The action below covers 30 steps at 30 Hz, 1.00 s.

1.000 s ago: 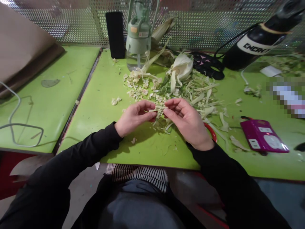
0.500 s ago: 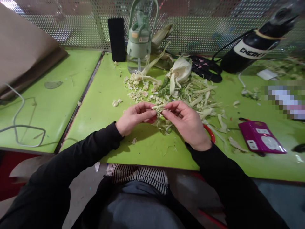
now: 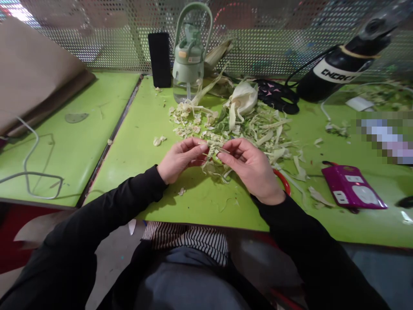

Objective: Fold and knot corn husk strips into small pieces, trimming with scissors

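Observation:
Both my hands meet over the middle of the green table (image 3: 135,142). My left hand (image 3: 180,158) pinches one end of a small woven piece of pale corn husk strips (image 3: 213,148). The fingers of my right hand (image 3: 250,165) pinch a thin strip at its other end. Loose strips dangle from the piece onto the table. Just beyond my hands lies a heap of husk strips and cut scraps (image 3: 254,125), with a whole curled husk (image 3: 243,97) at its far side.
A green water bottle (image 3: 189,56) and a black box (image 3: 159,58) stand by the perforated back wall. A black bottle (image 3: 342,69) lies at the right. A purple power strip (image 3: 353,189) is near my right arm, with red-handled scissors (image 3: 284,181) under my wrist. A cable (image 3: 29,172) lies left.
My hands stay together on the woven piece, the fingers shifting slightly along the strips. The view has tipped down a little, so the table's objects sit lower in the picture.

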Each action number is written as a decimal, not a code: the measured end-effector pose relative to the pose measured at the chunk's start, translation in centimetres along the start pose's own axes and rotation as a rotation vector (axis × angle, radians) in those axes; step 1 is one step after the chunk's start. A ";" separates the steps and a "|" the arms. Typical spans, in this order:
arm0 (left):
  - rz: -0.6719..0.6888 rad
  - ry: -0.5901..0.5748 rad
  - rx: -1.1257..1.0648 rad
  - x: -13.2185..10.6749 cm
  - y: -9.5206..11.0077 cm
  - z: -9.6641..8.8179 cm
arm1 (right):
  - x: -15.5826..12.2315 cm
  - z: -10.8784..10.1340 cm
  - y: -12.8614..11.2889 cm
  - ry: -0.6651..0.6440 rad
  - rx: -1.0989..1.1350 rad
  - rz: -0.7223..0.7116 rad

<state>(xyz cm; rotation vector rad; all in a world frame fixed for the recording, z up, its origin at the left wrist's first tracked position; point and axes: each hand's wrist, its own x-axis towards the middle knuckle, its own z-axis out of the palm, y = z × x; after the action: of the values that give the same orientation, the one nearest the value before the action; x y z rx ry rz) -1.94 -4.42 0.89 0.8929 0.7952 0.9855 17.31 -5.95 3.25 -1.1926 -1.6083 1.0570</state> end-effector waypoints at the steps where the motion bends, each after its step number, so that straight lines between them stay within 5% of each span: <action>1: -0.010 -0.001 -0.017 0.0 0.0 0.0 | 0.0 0.0 0.0 0.005 0.006 -0.009; 20: 0.017 -0.145 -0.058 -0.1 -0.1 0.0 | -0.2 0.0 -0.5 0.108 -0.105 -0.093; 30: 0.012 -0.155 -0.032 0.0 -0.6 -0.3 | -0.8 0.3 -1.0 0.041 -0.102 -0.076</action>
<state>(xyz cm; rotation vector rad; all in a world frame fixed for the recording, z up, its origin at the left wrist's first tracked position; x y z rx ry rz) -1.94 -4.48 0.22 0.9357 0.6418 0.9247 16.96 -6.90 4.01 -1.2028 -1.6795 0.9064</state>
